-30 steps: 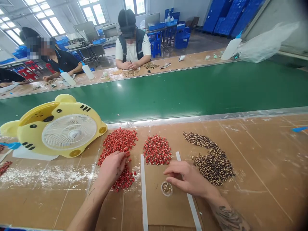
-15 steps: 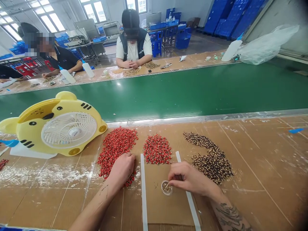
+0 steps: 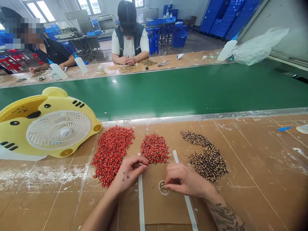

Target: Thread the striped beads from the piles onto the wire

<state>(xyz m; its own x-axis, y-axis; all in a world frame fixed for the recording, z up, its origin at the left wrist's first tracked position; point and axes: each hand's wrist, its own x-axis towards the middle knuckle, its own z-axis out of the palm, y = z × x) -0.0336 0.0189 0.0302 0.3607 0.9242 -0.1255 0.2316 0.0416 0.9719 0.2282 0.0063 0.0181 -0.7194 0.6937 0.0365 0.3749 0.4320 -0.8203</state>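
Observation:
My left hand [image 3: 130, 171] hovers over the cardboard between the large pile of red pieces [image 3: 111, 152] and the smaller red pile [image 3: 154, 148]; its fingers pinch together on something too small to name. My right hand [image 3: 184, 180] is closed on a thin stick whose tip dips into a small round cup [image 3: 163, 188] on the cardboard sheet [image 3: 163, 208]. A pile of brown speckled pieces [image 3: 207, 157] lies just right of that hand. Two white strips [image 3: 141, 205] [image 3: 190, 208] flank the sheet.
A yellow tiger-shaped desk fan [image 3: 49, 126] lies at the left. Beyond the piles runs a green conveyor belt [image 3: 180, 86]. Across it two people sit working with white squeeze bottles [image 3: 57, 70] nearby. A clear plastic bag [image 3: 258, 48] sits at the far right.
My left hand left the large red pile and moved right toward the cup, fingers now pinched. My right hand stayed at the cup with the stick. The camera shifted slightly.

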